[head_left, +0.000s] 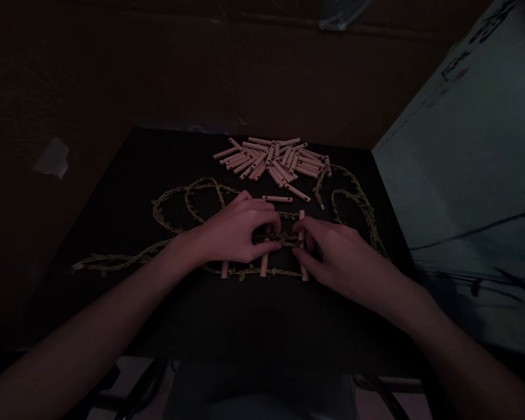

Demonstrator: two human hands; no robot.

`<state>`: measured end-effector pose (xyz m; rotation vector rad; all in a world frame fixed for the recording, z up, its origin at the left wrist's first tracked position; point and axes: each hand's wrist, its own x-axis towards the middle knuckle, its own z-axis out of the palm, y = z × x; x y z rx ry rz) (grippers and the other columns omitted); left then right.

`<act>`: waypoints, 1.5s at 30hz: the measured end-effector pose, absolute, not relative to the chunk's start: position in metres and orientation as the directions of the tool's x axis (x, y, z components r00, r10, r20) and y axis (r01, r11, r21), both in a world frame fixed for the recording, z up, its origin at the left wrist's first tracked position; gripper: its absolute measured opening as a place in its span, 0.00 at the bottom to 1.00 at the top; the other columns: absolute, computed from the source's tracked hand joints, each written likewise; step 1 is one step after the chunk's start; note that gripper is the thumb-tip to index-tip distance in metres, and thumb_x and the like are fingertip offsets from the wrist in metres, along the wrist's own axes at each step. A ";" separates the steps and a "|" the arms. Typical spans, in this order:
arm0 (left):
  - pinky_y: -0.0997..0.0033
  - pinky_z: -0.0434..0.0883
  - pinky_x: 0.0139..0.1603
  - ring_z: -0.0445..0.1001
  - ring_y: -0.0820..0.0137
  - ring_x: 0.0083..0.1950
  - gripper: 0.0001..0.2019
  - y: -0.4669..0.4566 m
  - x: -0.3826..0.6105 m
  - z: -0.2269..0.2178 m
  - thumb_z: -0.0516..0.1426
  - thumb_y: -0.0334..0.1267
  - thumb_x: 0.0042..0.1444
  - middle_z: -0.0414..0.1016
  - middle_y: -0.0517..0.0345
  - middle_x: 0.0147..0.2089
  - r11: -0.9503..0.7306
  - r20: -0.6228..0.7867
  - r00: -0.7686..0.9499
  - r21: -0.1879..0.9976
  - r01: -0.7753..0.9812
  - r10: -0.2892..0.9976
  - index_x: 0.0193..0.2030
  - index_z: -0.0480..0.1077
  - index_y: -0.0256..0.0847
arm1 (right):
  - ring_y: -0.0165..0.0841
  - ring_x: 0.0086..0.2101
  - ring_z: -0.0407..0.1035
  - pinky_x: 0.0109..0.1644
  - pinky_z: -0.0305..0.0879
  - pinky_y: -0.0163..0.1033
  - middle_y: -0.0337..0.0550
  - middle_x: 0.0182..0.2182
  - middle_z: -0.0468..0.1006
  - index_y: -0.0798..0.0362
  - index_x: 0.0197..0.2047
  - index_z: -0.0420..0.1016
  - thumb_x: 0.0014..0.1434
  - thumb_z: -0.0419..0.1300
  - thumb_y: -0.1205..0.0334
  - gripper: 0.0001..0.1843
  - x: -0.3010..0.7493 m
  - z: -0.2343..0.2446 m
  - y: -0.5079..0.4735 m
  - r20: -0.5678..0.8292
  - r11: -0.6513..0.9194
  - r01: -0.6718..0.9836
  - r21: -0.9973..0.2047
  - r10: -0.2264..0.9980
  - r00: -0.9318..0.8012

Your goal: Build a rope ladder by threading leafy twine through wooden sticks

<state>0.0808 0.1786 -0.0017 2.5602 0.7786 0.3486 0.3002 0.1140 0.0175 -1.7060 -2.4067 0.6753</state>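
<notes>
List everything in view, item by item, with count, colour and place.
black tabletop: one, black, centre of view
pile of wooden tubes: many, pale tan, far part of the tabletop
loose wooden tube: one, pale tan, just beyond the hands
crossing wooden tubes: three, pale tan, across the vine at the hands
leafy twisted vine: count unclear, green, looped over the tabletop
printed sheet: one, pale blue-green, right of the tabletop
paper scrap: one, whitish, on the dark wall at left
left hand: one, at the vine
right hand: one, beside the rightmost tube
</notes>
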 end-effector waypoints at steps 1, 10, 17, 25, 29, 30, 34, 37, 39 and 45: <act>0.63 0.57 0.49 0.73 0.66 0.45 0.10 0.179 0.081 -0.002 0.61 0.45 0.63 0.76 0.58 0.39 -0.746 0.110 0.810 0.477 0.466 0.576 0.41 0.74 0.40 | 0.35 0.36 0.72 0.38 0.59 0.38 0.44 0.40 0.78 0.53 0.52 0.71 0.65 0.59 0.62 0.12 0.300 0.018 0.114 -0.161 0.268 0.869 -0.415 0.919 -0.361; 0.63 0.57 0.49 0.73 0.66 0.44 0.11 0.179 0.080 -0.004 0.60 0.46 0.62 0.76 0.57 0.39 -0.748 0.112 0.810 0.473 0.465 0.575 0.41 0.74 0.39 | 0.35 0.35 0.72 0.38 0.60 0.38 0.45 0.40 0.78 0.54 0.51 0.71 0.65 0.58 0.63 0.12 0.299 0.015 0.114 -0.134 0.282 0.873 -0.398 0.924 -0.359; 0.63 0.58 0.49 0.73 0.65 0.44 0.10 0.180 0.081 -0.004 0.61 0.45 0.62 0.76 0.57 0.39 -0.743 0.113 0.809 0.483 0.463 0.577 0.41 0.74 0.40 | 0.34 0.34 0.70 0.37 0.57 0.39 0.44 0.39 0.77 0.53 0.48 0.70 0.64 0.57 0.63 0.09 0.297 0.015 0.113 -0.138 0.274 0.884 -0.379 0.928 -0.347; 0.63 0.58 0.48 0.73 0.66 0.43 0.10 0.180 0.081 -0.005 0.61 0.45 0.61 0.76 0.58 0.38 -0.739 0.111 0.807 0.489 0.464 0.580 0.40 0.74 0.39 | 0.33 0.31 0.68 0.35 0.55 0.38 0.42 0.36 0.76 0.53 0.44 0.68 0.63 0.56 0.65 0.06 0.294 0.014 0.113 -0.123 0.281 0.892 -0.353 0.931 -0.343; 0.63 0.58 0.48 0.74 0.66 0.43 0.10 0.180 0.081 -0.004 0.62 0.45 0.61 0.76 0.58 0.38 -0.737 0.109 0.808 0.492 0.462 0.579 0.40 0.74 0.39 | 0.33 0.31 0.68 0.34 0.54 0.38 0.43 0.36 0.76 0.53 0.44 0.68 0.64 0.56 0.64 0.06 0.295 0.013 0.113 -0.120 0.289 0.892 -0.348 0.930 -0.348; 0.63 0.58 0.48 0.74 0.66 0.43 0.11 0.180 0.081 -0.004 0.62 0.45 0.61 0.76 0.58 0.38 -0.738 0.111 0.808 0.492 0.462 0.579 0.40 0.74 0.39 | 0.33 0.31 0.68 0.34 0.54 0.38 0.43 0.36 0.76 0.53 0.45 0.69 0.64 0.56 0.64 0.06 0.295 0.013 0.113 -0.120 0.291 0.892 -0.346 0.929 -0.349; 0.63 0.60 0.48 0.74 0.67 0.43 0.09 0.179 0.081 -0.003 0.58 0.43 0.64 0.77 0.57 0.39 -0.729 0.134 0.800 0.519 0.445 0.584 0.41 0.74 0.40 | 0.33 0.31 0.68 0.34 0.54 0.38 0.43 0.37 0.77 0.53 0.45 0.69 0.64 0.56 0.64 0.07 0.294 0.015 0.113 -0.130 0.284 0.902 -0.325 0.932 -0.340; 0.64 0.63 0.47 0.74 0.68 0.42 0.08 0.180 0.081 -0.003 0.55 0.38 0.66 0.77 0.57 0.41 -0.703 0.188 0.743 0.531 0.472 0.642 0.44 0.74 0.40 | 0.32 0.30 0.68 0.33 0.53 0.38 0.43 0.37 0.77 0.53 0.45 0.70 0.63 0.56 0.65 0.07 0.292 0.017 0.112 -0.153 0.272 0.910 -0.313 0.931 -0.331; 0.65 0.65 0.46 0.74 0.68 0.42 0.07 0.181 0.081 -0.004 0.55 0.36 0.65 0.77 0.56 0.41 -0.688 0.239 0.685 0.516 0.511 0.688 0.45 0.74 0.39 | 0.33 0.31 0.68 0.33 0.54 0.38 0.43 0.37 0.77 0.53 0.45 0.70 0.63 0.56 0.65 0.07 0.292 0.017 0.112 -0.154 0.269 0.912 -0.309 0.932 -0.328; 0.63 0.64 0.48 0.74 0.62 0.52 0.11 0.185 0.079 -0.009 0.58 0.37 0.64 0.76 0.53 0.49 -0.685 0.256 0.641 0.380 0.622 0.724 0.51 0.74 0.39 | 0.33 0.31 0.68 0.34 0.54 0.39 0.43 0.37 0.77 0.53 0.47 0.70 0.64 0.56 0.64 0.08 0.292 0.016 0.112 -0.137 0.285 0.909 -0.304 0.931 -0.338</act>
